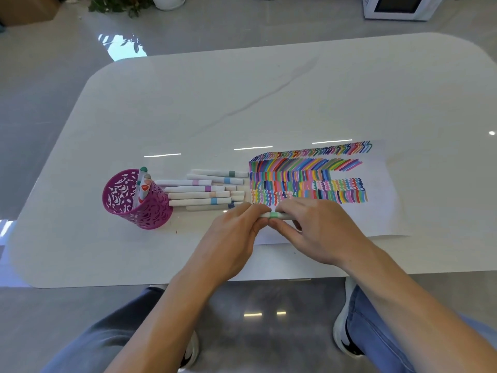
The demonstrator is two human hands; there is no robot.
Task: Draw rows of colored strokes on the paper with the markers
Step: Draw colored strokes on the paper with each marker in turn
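A white sheet of paper (382,211) lies on the table, covered with several rows of colored strokes (309,176). Over its near left corner both hands hold one white marker with a green band (274,215), lying level. My left hand (234,232) grips its left end and my right hand (314,227) grips its right end; the fingers hide both ends and any cap. Several white markers with colored bands (200,191) lie side by side left of the paper.
A magenta cut-out pen cup (129,208) with a few markers stands at the left. The white table (242,103) has its near edge just below the hands. My knees and shoes show under it. A plant and an appliance sit on the floor beyond.
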